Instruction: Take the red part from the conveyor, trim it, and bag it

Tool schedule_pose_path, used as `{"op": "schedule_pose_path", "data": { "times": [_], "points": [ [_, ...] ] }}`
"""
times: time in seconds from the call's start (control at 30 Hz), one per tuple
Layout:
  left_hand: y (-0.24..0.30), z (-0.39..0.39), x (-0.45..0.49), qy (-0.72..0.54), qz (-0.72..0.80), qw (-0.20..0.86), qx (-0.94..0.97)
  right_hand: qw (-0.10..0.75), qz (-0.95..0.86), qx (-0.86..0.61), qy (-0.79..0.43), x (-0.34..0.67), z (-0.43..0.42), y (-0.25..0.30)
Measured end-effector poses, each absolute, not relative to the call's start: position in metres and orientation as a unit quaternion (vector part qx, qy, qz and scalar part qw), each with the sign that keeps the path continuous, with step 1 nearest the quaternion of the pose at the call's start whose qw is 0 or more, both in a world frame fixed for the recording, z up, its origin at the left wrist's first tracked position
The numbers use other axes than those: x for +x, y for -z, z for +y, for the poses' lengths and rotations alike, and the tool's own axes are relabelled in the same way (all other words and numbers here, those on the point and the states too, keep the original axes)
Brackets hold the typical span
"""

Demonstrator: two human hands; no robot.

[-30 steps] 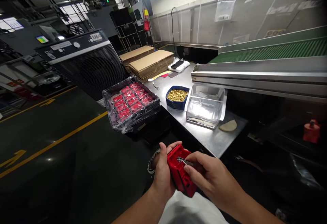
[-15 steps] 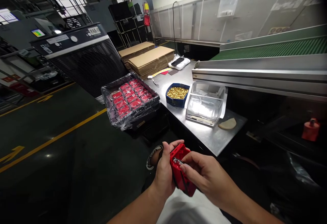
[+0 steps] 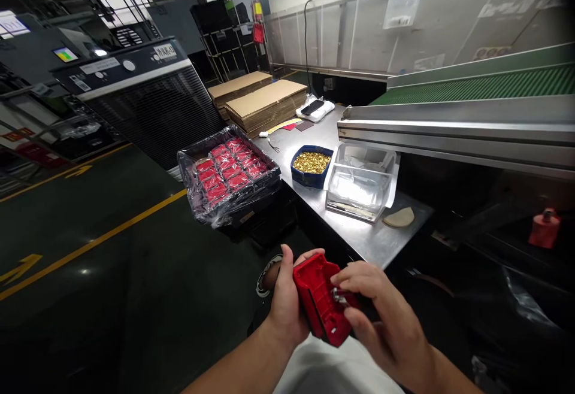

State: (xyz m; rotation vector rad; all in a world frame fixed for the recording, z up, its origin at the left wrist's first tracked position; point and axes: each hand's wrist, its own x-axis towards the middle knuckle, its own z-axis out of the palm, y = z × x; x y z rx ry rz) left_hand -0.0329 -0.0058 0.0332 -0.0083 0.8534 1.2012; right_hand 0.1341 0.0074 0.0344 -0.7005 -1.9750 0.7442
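The person's left hand [image 3: 284,304] is wrapped around the near left side of a red plastic housing [image 3: 321,304], thumb up along its edge and fingers curled behind it, so the part sits firmly clasped low in the middle of the view, above a pale lap. The right hand [image 3: 381,322] comes in from the right with its fingers closed on the housing's right edge, fingertips pinching a small metal piece [image 3: 338,296] pressed against the red face; what that piece is cannot be made out. Just beyond the hands runs a steel worktable [image 3: 372,241]. On it, near the front, stands a clear plastic box [image 3: 362,184], with a tan wedge-shaped pad [image 3: 399,218] just beside it on the right and a blue tub of small brass parts [image 3: 311,166] touching its left side. Left of the table, a black tray of red housings [image 3: 229,172] under clear film sits tilted on a dark stand. Farther back lie stacks of flat cardboard [image 3: 265,100] and a phone on a white cloth [image 3: 313,108]. A green conveyor [image 3: 476,88] with a steel side rail slopes along the right.
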Motion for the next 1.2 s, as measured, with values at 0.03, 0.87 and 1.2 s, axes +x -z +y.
{"op": "schedule_pose_path", "data": {
  "times": [0.03, 0.87, 1.2],
  "points": [
    [-0.034, -0.005, -0.032, -0.538, 0.382, 0.75, -0.033, 0.454, -0.815, -0.246, -0.263, 0.133, 0.006, -0.031],
    [-0.026, -0.034, -0.031, -0.434, 0.5, 0.28, 0.696, 0.477, -0.3, -0.488, -0.667, 0.119, 0.022, -0.031],
    [-0.019, -0.04, -0.03, -0.54, 0.494, 0.402, 0.55, 0.532, -0.153, -0.47, -0.687, 0.13, 0.024, -0.004]
  ]
}}
